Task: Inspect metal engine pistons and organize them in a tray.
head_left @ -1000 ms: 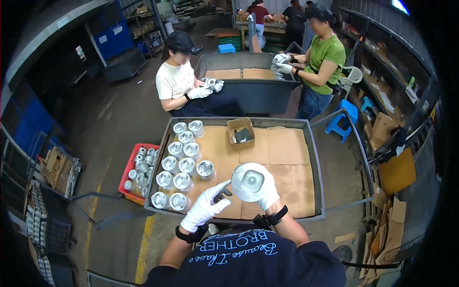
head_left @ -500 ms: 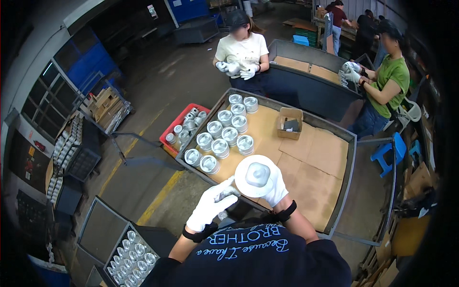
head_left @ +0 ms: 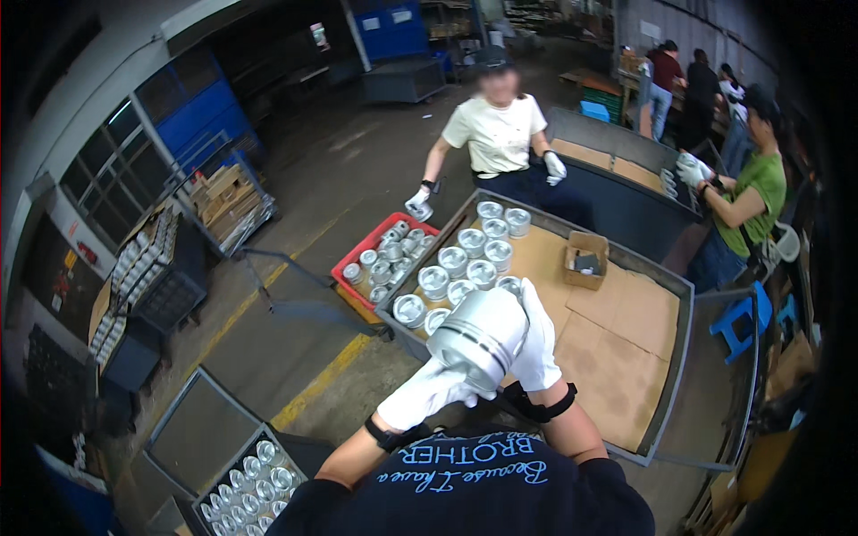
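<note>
A large silver piston with ring grooves lies tilted between my two white-gloved hands, above the near edge of the work table. My left hand is closed under its lower left end. Along its right side, my right hand grips it, fingers pointing away from me. Part of the fingers of both hands is hidden behind the piston. Just beyond, several silver pistons stand in rows on the table's cardboard-covered left side, some partly covered by the held one.
A small cardboard box stands at the table's far side. Left of the table is a red crate of pistons, where a co-worker's gloved hand holds one. At the lower left stands a bin of pistons. Blue stools stand right.
The piston has turned from crown-up onto its side, and my left hand has closed on it. The co-worker across the table has reached over the red crate. The view has shifted.
</note>
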